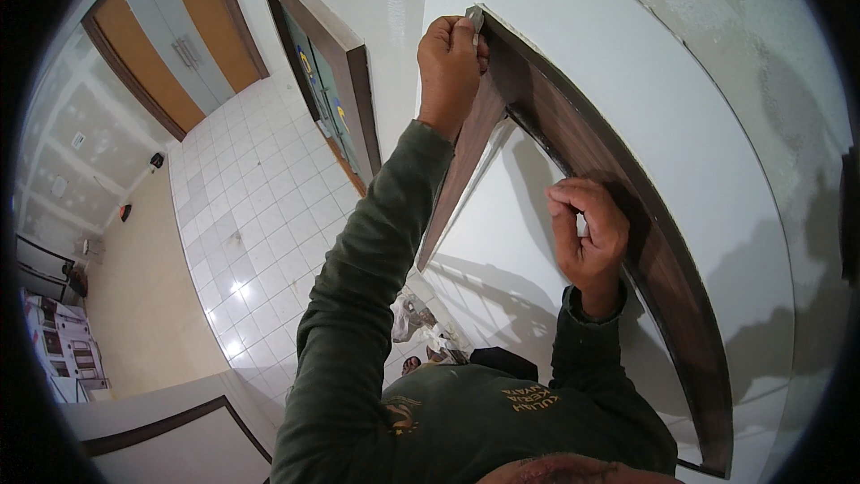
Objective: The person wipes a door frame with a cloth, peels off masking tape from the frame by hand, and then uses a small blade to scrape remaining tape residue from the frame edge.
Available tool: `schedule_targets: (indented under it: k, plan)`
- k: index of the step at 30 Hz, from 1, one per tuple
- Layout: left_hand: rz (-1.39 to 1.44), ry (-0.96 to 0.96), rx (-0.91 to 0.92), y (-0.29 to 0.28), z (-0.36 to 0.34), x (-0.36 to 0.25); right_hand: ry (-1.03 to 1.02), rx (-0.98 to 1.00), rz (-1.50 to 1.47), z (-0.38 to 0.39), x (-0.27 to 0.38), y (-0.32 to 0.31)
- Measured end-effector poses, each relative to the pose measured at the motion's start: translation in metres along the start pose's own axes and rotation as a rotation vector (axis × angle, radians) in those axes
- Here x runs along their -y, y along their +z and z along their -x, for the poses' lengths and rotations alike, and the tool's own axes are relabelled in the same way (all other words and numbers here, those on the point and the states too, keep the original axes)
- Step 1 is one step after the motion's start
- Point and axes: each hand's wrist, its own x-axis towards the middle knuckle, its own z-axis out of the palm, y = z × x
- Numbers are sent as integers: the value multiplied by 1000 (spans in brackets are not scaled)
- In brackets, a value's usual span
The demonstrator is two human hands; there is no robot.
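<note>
My left hand (450,72) reaches up to the upper corner of a dark brown wood-grain frame (573,94). Its thumb and fingers pinch a small flat grey piece (475,18), held against the corner where the frame meets the white wall panel (717,188). Lower down, my right hand (591,233) is raised in front of the frame's long side. Its fingers are curled and the thumb meets the fingertips in a loop; whatever they may hold is too small or hidden to tell.
To the left stands a brown-edged door (349,81) with glass panels. Beyond it, a white tiled floor (269,206) leads to an orange and grey double door (184,36). A black round object (157,160) lies by the far wall. White crumpled material (417,323) sits below my left arm.
</note>
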Motion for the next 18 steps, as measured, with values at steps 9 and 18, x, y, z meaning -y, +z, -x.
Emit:
schedule_targets:
  k: [9,18]
  plan:
    - [10,417,-14,-24,-34,-71,26,25,-75,2,1,2]
    - [177,-204,197,-25,125,-34,181,9,-101,-4,7,4]
